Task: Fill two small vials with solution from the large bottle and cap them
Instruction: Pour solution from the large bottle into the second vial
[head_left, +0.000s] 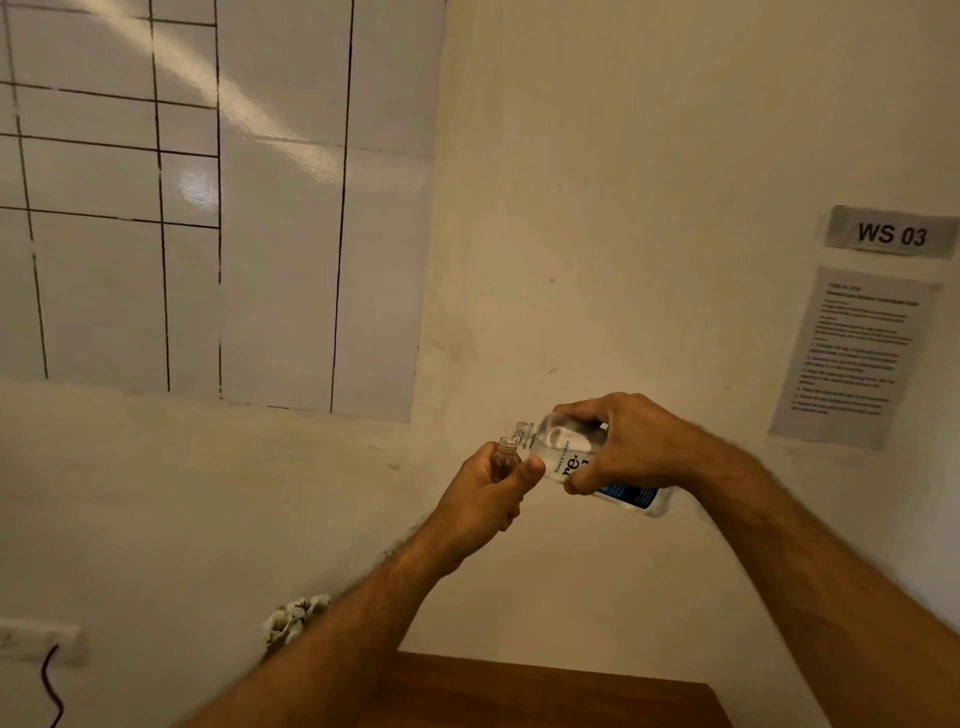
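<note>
Pouring step, judged: bottle (587, 460) tipped on its side, its open neck just above and touching-close to the vial (505, 460) mouth. Right hand (631, 444) wraps the bottle from above, fingers curled round its body. Left hand (488, 496) grips the vial upright left of the bottle, thumb pressed up its side. Both held in the air, well above the surface (545, 693). Next: tilt slightly more, keep the mouths aligned. Cannot tell the vial's fill level; no caps visible.
</note>
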